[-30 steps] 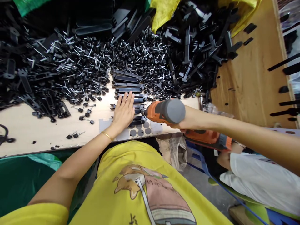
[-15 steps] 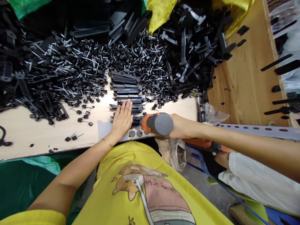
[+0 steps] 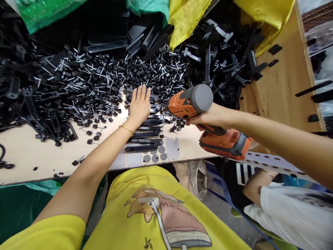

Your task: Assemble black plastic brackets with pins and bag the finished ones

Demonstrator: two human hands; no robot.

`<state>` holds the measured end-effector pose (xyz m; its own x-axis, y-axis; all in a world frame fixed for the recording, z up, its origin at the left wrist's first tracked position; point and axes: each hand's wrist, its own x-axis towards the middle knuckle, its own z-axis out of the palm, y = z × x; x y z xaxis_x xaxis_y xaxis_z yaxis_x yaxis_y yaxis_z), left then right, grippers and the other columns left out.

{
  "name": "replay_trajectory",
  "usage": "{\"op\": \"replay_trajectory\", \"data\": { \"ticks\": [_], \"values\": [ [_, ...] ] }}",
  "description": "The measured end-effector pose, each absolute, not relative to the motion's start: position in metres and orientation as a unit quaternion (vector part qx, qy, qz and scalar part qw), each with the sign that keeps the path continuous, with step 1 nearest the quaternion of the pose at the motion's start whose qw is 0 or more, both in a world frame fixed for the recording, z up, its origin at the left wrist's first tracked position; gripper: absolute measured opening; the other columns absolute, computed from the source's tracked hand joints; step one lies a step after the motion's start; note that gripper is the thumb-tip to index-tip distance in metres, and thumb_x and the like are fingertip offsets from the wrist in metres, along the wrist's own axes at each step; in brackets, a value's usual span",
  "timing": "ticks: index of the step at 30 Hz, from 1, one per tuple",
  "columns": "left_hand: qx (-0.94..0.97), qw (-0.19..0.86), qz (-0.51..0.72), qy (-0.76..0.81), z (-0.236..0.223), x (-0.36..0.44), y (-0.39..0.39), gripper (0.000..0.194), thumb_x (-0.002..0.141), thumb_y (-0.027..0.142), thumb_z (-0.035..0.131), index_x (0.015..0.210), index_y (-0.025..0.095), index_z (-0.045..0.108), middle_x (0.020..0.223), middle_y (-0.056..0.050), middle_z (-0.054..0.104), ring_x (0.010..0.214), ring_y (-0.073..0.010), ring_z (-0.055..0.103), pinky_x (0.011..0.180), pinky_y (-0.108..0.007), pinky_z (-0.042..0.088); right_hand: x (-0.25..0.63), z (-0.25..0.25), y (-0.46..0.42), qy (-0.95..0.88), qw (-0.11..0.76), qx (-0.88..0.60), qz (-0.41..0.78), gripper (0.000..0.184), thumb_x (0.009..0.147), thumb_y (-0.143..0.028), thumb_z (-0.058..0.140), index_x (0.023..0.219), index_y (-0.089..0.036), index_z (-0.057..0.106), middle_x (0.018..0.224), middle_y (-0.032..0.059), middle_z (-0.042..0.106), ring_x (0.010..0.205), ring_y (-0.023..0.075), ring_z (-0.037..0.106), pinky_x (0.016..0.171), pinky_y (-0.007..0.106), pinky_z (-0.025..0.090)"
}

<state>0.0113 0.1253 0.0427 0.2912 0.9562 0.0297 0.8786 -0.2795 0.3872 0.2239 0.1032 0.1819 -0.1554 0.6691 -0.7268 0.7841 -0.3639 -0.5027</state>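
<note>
My right hand (image 3: 205, 116) grips an orange and grey cordless drill (image 3: 186, 102). Its nose points left, at the right ends of a column of black plastic parts (image 3: 142, 148) on the wooden table. My left hand (image 3: 139, 104) lies flat, fingers stretched out, over the upper parts of that column and covers some of them. Whether the tip of the drill touches a part is too small to tell. Beyond the fingers spreads a heap of small black knobs with metal pins (image 3: 99, 74).
Longer black parts (image 3: 210, 59) pile up at the back right, below a yellow bag (image 3: 187, 21). Black forked parts (image 3: 54, 126) lie at the left. A perforated metal strip (image 3: 270, 163) runs along the right side. Another person's white sleeve (image 3: 275, 198) shows at the lower right.
The drill and my right hand have moved away from me, from the column's near end to its far part. My left hand has slid the same way. The near parts are now uncovered.
</note>
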Motion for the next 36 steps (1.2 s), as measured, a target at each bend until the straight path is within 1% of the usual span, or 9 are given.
{"op": "replay_trajectory", "data": {
  "ticks": [3,8,11,15,18,20,27,31,36],
  "values": [
    [0.794,0.168,0.115,0.573,0.027,0.014,0.131,0.058,0.090,0.026,0.032,0.145,0.006,0.027,0.154,-0.014,0.023,0.144,-0.0273,0.017,0.118,-0.048,0.011,0.220,0.177,0.127,0.597,0.101,0.632,-0.483,0.022,0.060,-0.020,0.070,0.078,-0.018,0.058,0.051,-0.0036,0.050,0.041,0.0097,0.047,0.036,0.022,0.040],
    [0.794,0.162,0.103,0.577,0.022,0.013,0.127,0.057,0.092,0.026,0.030,0.146,0.007,0.027,0.154,-0.013,0.023,0.144,-0.0267,0.015,0.118,-0.046,0.012,0.201,0.180,0.147,0.647,0.182,0.602,-0.432,0.030,0.060,-0.015,0.067,0.089,-0.019,0.061,0.059,-0.0018,0.056,0.045,0.0107,0.049,0.042,0.023,0.041],
    [0.795,0.163,0.100,0.576,0.022,0.013,0.128,0.057,0.092,0.026,0.030,0.146,0.008,0.026,0.154,-0.013,0.023,0.144,-0.0262,0.015,0.118,-0.045,0.012,0.194,0.179,0.152,0.671,0.201,0.588,-0.404,0.031,0.057,-0.014,0.067,0.088,-0.017,0.063,0.059,-0.0018,0.054,0.050,0.0111,0.051,0.045,0.022,0.041],
    [0.798,0.161,0.101,0.571,0.022,0.012,0.129,0.056,0.093,0.026,0.029,0.146,0.007,0.027,0.154,-0.014,0.022,0.144,-0.0268,0.015,0.117,-0.045,0.013,0.194,0.172,0.146,0.669,0.170,0.591,-0.418,0.031,0.057,-0.013,0.066,0.088,-0.016,0.063,0.055,-0.0036,0.051,0.046,0.0088,0.046,0.042,0.020,0.037],
    [0.803,0.155,0.098,0.567,0.024,0.011,0.128,0.056,0.093,0.026,0.029,0.145,0.006,0.027,0.154,-0.015,0.023,0.144,-0.0276,0.016,0.117,-0.045,0.014,0.199,0.169,0.131,0.627,0.121,0.628,-0.444,0.036,0.058,-0.010,0.063,0.094,-0.016,0.061,0.051,-0.0058,0.048,0.040,0.0073,0.042,0.039,0.020,0.035],
    [0.807,0.148,0.093,0.564,0.026,0.010,0.128,0.056,0.093,0.027,0.030,0.145,0.006,0.027,0.153,-0.015,0.024,0.143,-0.0284,0.017,0.116,-0.045,0.014,0.203,0.169,0.120,0.601,0.086,0.637,-0.475,0.036,0.059,-0.009,0.062,0.094,-0.016,0.060,0.050,-0.0062,0.047,0.039,0.0079,0.043,0.038,0.020,0.037],
    [0.810,0.138,0.090,0.562,0.028,0.010,0.128,0.056,0.093,0.026,0.031,0.145,0.005,0.027,0.153,-0.016,0.025,0.143,-0.0293,0.019,0.116,-0.045,0.015,0.222,0.170,0.105,0.541,0.013,0.638,-0.548,0.022,0.061,-0.010,0.062,0.082,-0.016,0.059,0.064,-0.0007,0.059,0.040,0.0065,0.045,0.036,0.021,0.039],
    [0.810,0.136,0.090,0.563,0.027,0.010,0.127,0.056,0.094,0.027,0.030,0.145,0.005,0.027,0.153,-0.016,0.025,0.143,-0.0285,0.019,0.116,-0.044,0.014,0.225,0.170,0.122,0.566,0.029,0.617,-0.546,0.024,0.060,-0.010,0.065,0.082,-0.017,0.061,0.064,-0.0007,0.059,0.041,0.0071,0.045,0.036,0.022,0.040],
    [0.809,0.140,0.095,0.563,0.026,0.010,0.127,0.056,0.093,0.027,0.030,0.146,0.006,0.027,0.153,-0.015,0.024,0.143,-0.0280,0.019,0.116,-0.046,0.015,0.213,0.171,0.152,0.627,0.111,0.584,-0.503,0.019,0.058,-0.009,0.070,0.073,-0.017,0.062,0.058,-0.0002,0.055,0.047,0.0106,0.049,0.039,0.024,0.042]
  ]
}}
